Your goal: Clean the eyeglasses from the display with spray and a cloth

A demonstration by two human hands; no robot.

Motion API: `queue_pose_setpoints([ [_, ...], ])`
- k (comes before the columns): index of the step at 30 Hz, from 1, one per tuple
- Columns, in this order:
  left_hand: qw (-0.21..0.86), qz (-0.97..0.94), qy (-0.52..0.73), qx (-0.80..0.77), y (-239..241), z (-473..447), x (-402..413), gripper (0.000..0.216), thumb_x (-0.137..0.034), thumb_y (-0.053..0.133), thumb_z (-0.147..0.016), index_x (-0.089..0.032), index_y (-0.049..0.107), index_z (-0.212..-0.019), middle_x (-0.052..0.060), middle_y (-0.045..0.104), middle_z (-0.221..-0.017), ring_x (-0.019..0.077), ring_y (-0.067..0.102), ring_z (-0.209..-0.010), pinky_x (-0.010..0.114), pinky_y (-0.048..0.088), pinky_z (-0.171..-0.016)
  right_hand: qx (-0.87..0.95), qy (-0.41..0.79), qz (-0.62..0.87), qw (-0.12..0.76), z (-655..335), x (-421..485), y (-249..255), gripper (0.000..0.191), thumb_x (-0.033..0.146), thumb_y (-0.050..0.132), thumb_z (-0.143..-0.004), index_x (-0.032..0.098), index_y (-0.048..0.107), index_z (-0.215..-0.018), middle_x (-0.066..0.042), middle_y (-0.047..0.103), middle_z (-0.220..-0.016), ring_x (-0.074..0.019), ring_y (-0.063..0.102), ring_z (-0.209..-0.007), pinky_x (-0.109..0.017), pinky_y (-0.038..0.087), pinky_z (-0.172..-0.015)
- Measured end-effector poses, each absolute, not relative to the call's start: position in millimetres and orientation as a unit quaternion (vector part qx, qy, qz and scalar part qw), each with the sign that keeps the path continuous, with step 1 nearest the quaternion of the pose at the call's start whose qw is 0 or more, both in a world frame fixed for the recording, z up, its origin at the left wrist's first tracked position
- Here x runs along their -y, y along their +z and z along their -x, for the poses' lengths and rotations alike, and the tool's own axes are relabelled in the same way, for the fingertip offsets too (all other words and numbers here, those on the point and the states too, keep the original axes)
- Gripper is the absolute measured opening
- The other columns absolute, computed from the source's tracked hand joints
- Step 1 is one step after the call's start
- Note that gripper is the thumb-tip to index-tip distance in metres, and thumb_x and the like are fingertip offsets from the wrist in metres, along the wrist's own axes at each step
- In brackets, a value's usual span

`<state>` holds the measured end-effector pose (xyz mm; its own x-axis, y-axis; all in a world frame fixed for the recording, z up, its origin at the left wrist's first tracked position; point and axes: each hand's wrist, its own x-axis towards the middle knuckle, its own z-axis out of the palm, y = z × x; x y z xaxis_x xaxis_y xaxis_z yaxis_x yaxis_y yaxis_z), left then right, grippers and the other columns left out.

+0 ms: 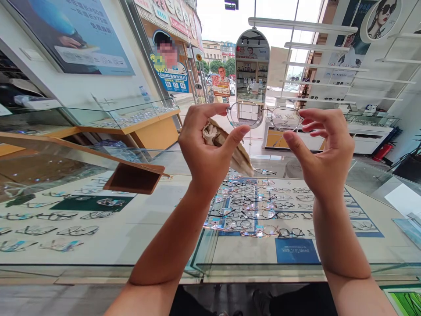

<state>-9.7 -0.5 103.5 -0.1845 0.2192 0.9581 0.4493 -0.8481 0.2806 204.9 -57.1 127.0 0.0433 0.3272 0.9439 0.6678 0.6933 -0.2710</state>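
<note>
A pair of thin-rimmed eyeglasses (269, 116) is held up level at chest height, lenses facing away and the bridge in the middle. My left hand (205, 147) grips the left end by its index fingertip, with the thumb just below the left lens. A crumpled beige cloth (241, 159) is tucked in the same palm and hangs down past the thumb. At the other end, my right hand (327, 147) holds the right corner of the frame at its fingertips, thumb under the right lens.
Below lies a glass display counter (237, 259) with rows of eyeglasses inside. A brown wooden-framed tilted mirror (134, 177) stands on it at left. Beyond are an arched mirror (252, 48), wall shelves (325, 46) and a red fire extinguisher (382, 152).
</note>
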Motion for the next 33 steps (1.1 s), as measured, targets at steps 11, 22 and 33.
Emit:
queue_pose_setpoints([
  [11,0.108,0.62,-0.724,0.283,105,8,1,0.04,-0.061,0.079,-0.086,-0.033,0.069,-0.113,0.004,0.07,-0.106,0.0293,0.067,-0.109,0.046,0.054,-0.096,0.657,-0.145,0.378,0.635,-203,56,123,0.025,0.042,0.074,-0.093,0.032,0.069,-0.116,-0.005,0.077,-0.112,-0.0248,0.072,-0.098,-0.046,0.059,-0.085],
  [22,0.157,0.592,-0.74,0.28,105,2,5,0.04,-0.063,0.082,-0.083,-0.034,0.069,-0.106,0.005,0.069,-0.102,0.031,0.067,-0.108,0.051,0.056,-0.1,0.666,-0.136,0.402,0.614,-203,50,120,0.024,0.043,0.07,-0.096,0.032,0.07,-0.117,-0.007,0.079,-0.114,-0.0277,0.074,-0.096,-0.049,0.06,-0.083],
  [33,0.104,0.636,-0.715,0.272,100,8,4,0.042,-0.058,0.081,-0.086,-0.034,0.068,-0.118,0.007,0.067,-0.114,0.0335,0.061,-0.126,0.054,0.051,-0.108,0.679,-0.077,0.415,0.6,-207,40,119,0.029,0.04,0.072,-0.094,0.025,0.072,-0.118,-0.008,0.08,-0.117,-0.0265,0.075,-0.099,-0.047,0.059,-0.084],
])
